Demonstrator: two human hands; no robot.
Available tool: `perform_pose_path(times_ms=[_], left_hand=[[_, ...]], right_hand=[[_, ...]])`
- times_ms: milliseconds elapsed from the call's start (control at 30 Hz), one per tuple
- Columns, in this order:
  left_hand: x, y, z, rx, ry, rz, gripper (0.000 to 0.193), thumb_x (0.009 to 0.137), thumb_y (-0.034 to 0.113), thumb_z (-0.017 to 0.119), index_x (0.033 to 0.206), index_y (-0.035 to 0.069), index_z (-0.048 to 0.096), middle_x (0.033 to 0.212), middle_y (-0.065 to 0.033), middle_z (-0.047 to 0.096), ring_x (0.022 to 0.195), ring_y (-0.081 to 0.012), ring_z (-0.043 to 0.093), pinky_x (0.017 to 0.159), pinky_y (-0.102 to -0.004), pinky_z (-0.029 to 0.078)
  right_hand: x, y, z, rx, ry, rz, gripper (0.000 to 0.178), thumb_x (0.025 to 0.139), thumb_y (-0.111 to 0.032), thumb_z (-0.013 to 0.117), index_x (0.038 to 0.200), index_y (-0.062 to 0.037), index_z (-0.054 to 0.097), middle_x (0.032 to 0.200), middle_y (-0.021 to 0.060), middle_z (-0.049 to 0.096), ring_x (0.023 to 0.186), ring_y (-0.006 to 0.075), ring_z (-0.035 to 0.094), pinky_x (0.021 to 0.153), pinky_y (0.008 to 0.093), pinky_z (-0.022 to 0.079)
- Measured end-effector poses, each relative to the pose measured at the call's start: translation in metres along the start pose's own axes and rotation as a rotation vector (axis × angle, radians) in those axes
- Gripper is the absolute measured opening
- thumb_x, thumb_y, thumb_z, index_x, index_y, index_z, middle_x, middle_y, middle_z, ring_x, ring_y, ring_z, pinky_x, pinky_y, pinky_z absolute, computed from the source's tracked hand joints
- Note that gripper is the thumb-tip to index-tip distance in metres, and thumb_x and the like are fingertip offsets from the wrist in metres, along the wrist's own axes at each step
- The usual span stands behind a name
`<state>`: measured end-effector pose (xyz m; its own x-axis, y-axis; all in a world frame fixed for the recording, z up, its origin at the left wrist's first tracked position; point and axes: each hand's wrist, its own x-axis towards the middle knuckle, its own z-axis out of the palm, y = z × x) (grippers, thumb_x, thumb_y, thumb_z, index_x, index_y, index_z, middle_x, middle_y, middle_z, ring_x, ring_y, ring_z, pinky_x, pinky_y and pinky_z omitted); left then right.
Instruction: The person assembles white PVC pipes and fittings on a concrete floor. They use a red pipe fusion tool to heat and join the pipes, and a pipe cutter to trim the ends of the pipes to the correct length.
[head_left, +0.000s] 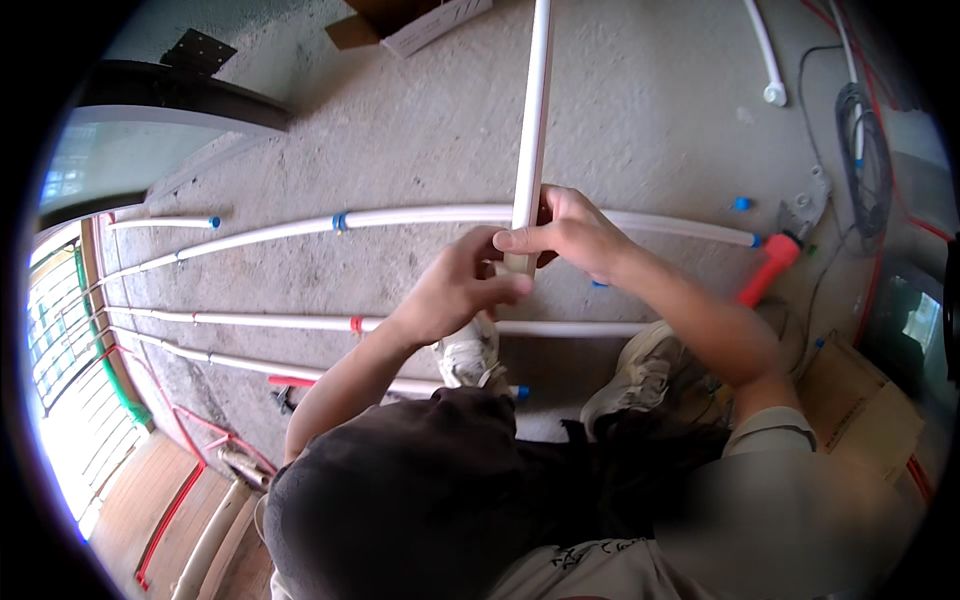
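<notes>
A white plastic pipe (532, 120) stands out away from me, its near end between my hands. My right hand (575, 235) is closed round it, the thumb lying across the pipe and the fingers behind. Just below, my left hand (455, 285) is closed at the near end, with its thumb and fingers about the tip. That tip looks beige and partly shaded; whether a separate piece sits on it I cannot tell. Beneath my hands, a long white pipe (430, 215) with a blue clip runs across the concrete floor.
Another floor pipe (270, 318) with red bands passes by my shoes (630, 385). To the right lie a red-handled tool (770, 270) with a metal head, a small blue cap (741, 204) and a coiled dark cable (865, 165). Cardboard boxes (435, 25) stand ahead.
</notes>
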<state>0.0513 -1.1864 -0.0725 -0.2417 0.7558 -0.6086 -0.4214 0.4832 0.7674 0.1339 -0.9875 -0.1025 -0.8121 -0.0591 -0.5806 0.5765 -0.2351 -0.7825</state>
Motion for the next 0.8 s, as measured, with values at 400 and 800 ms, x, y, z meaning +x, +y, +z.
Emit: perform_pose_path(times_ms=[400, 800], left_hand=[[0.027, -0.079, 0.043, -0.066, 0.051, -0.116, 0.051, 0.083, -0.005, 0.077, 0.130, -0.004, 0.055, 0.112, -0.0087, 0.067, 0.105, -0.0143, 0.065, 0.093, -0.0313, 0.054], [0.056, -0.098, 0.036, 0.074, 0.053, -0.001, 0.053, 0.078, 0.004, 0.084, 0.126, 0.004, 0.060, 0.106, -0.0102, 0.068, 0.099, -0.0192, 0.066, 0.089, -0.0340, 0.053]], right_hand=[[0.097, 0.035, -0.048, 0.680, 0.213, -0.405, 0.024, 0.100, -0.025, 0.066, 0.099, -0.0062, 0.052, 0.080, 0.0052, 0.059, 0.057, 0.0133, 0.057, 0.052, 0.0316, 0.050], [0.088, 0.006, -0.049, 0.459, 0.345, -0.529, 0.022, 0.099, -0.021, 0.067, 0.093, -0.0051, 0.053, 0.068, 0.0022, 0.055, 0.046, 0.0092, 0.049, 0.040, 0.0269, 0.041]])
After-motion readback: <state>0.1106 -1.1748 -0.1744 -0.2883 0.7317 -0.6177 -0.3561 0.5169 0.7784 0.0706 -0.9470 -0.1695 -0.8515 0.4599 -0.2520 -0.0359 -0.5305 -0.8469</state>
